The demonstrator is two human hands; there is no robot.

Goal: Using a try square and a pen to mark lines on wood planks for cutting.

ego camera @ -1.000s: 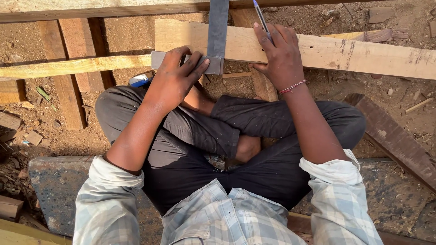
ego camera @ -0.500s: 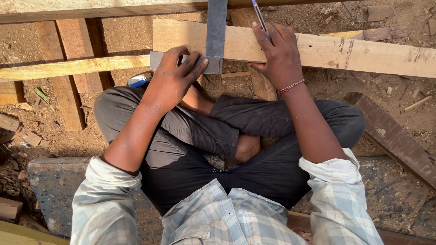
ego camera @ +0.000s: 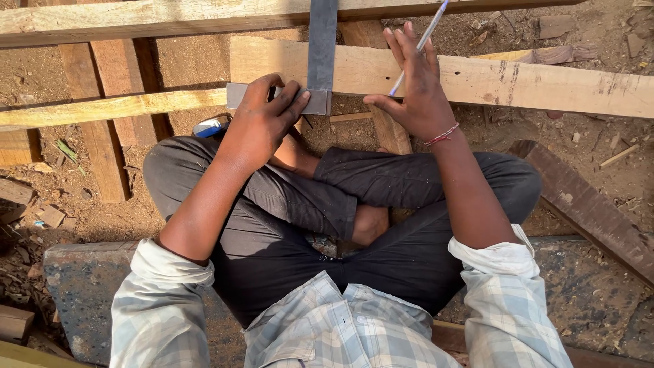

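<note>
Marking-out is the step in hand, judging by the tools on the wood. The left hand (ego camera: 262,123) presses down on the thick stock of a metal try square (ego camera: 320,68), fingers spread flat over it and pinning it against the near edge of a pale wooden plank (ego camera: 518,82); the square's dark blade runs straight up across the plank and out past the top of the view. The right hand (ego camera: 419,88) rests on the plank just right of the blade, its grip closed around a slim pencil (ego camera: 426,37) that slants up and away, lower tip near the blade's edge. Whether the tip touches the wood cannot be told.

The plank lies across the dirt ground in front of the person's crossed legs, with a thinner batten (ego camera: 109,109) to the left and a longer board (ego camera: 157,17) beyond. The next move seems to call for the stock staying tight to the plank edge while the pencil tracks the blade.

No packages, labels or signs show; only a small blue-and-white object (ego camera: 208,127) peeks out by the left knee, too hidden to identify.
</note>
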